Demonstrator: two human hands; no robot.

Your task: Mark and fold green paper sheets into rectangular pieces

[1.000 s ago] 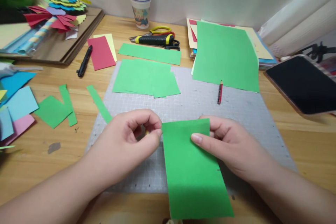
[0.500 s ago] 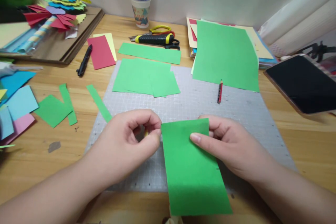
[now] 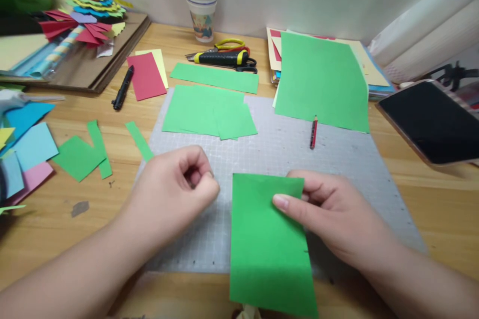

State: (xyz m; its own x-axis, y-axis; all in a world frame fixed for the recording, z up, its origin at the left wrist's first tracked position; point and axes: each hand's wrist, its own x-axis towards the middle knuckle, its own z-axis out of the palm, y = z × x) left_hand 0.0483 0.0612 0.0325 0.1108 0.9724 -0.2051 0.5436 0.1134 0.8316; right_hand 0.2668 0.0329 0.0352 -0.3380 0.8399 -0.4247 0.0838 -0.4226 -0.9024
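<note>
My right hand pinches a green paper rectangle near its top right corner, thumb on top and fingers behind. The sheet lies over the front of a grey cutting mat and hangs past the table edge. My left hand hovers just left of the sheet, clear of it, with its fingers curled into a loose fist. Whether anything is inside that fist is hidden.
Lighter green sheets, a green strip and a large green sheet lie beyond. A red pencil, a utility knife, scissors, a black pen, paper cups, a phone, green scraps and blue and pink paper surround the mat.
My left hand has let go of the green sheet's left edge and drawn back to the left. The sheet has turned slightly under my right hand.
</note>
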